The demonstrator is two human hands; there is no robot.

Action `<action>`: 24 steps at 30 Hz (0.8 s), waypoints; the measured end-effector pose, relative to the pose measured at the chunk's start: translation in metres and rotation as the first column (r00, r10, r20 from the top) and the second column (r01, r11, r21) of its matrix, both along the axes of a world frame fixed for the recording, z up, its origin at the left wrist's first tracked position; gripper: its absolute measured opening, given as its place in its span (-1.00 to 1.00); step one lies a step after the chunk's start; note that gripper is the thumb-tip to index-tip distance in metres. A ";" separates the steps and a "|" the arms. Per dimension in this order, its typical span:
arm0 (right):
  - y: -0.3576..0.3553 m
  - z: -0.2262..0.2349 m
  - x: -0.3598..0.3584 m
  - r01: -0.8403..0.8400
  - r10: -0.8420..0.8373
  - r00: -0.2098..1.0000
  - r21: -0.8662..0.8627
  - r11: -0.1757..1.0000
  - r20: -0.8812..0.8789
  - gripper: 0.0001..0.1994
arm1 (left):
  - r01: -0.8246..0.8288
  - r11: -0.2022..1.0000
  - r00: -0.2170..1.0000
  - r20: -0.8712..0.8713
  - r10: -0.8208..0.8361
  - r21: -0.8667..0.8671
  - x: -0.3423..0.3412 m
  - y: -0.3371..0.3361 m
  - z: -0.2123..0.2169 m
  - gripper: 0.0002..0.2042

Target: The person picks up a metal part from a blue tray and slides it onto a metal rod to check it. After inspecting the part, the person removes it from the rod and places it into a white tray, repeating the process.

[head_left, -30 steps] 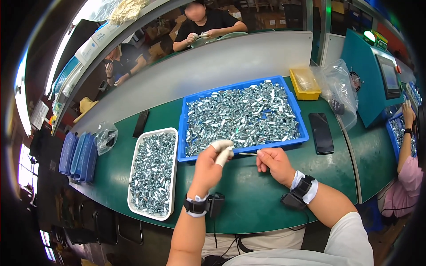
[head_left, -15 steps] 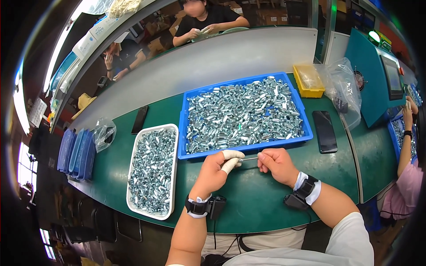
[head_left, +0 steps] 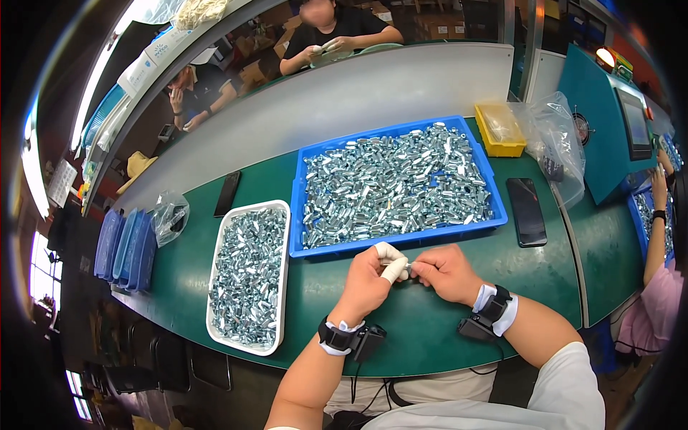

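My left hand [head_left: 368, 279], with white finger cots on thumb and index finger, is closed in a pinch on a small silvery metal part [head_left: 405, 267], mostly covered by the fingertips. Right against it, my right hand [head_left: 450, 273] is closed on a thin metal rod, now almost wholly hidden between the fingers. Both hands are held over the green table, just in front of a blue tray [head_left: 401, 241] heaped with shiny, elongated metal nuts [head_left: 394, 186]. To the left of my hands stands a white tray [head_left: 284, 287], full of similar metal pieces [head_left: 247, 279].
A black phone [head_left: 527, 213] lies right of the blue tray, another dark phone [head_left: 228, 193] at the far left. Behind are a yellow bin [head_left: 502, 149] and a clear plastic bag [head_left: 559, 150]. Blue containers [head_left: 127, 247] stand at the left edge. Co-workers sit beyond the partition and at right.
My left hand has moved right and slightly down toward my right hand. The stretch of rod that showed between the hands is now nearly gone from sight.
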State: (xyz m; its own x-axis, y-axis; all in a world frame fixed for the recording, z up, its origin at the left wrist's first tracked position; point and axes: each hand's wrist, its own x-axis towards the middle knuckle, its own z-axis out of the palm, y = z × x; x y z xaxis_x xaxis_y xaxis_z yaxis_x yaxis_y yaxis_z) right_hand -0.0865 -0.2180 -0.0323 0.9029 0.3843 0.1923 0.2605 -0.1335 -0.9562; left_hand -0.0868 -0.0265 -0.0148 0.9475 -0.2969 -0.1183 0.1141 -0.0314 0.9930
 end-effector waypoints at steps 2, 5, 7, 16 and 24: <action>-0.004 -0.004 0.002 -0.030 0.037 0.987 0.045 0.999 -0.154 -0.74 | 0.007 1.000 0.984 0.178 -0.009 0.012 -0.002 -0.003 -0.004 -0.94; -0.007 -0.003 0.004 -0.040 0.062 0.968 0.095 0.995 -0.242 -0.72 | 0.013 1.000 0.970 0.241 -0.020 0.029 -0.001 -0.006 -0.004 -0.94; -0.008 -0.001 0.004 -0.032 0.071 0.961 0.146 0.989 -0.268 -0.69 | 0.012 0.999 0.962 0.271 -0.021 0.034 -0.001 -0.009 -0.002 -0.94; -0.004 -0.001 0.004 -0.036 0.056 0.970 0.089 0.995 -0.236 -0.65 | -0.138 0.983 0.961 0.257 0.103 0.123 0.002 0.002 0.004 -0.95; -0.002 -0.005 0.007 0.054 -0.004 0.964 0.180 0.982 -0.267 -0.65 | -0.752 0.534 0.482 0.229 0.846 -0.387 0.037 0.062 0.014 -0.91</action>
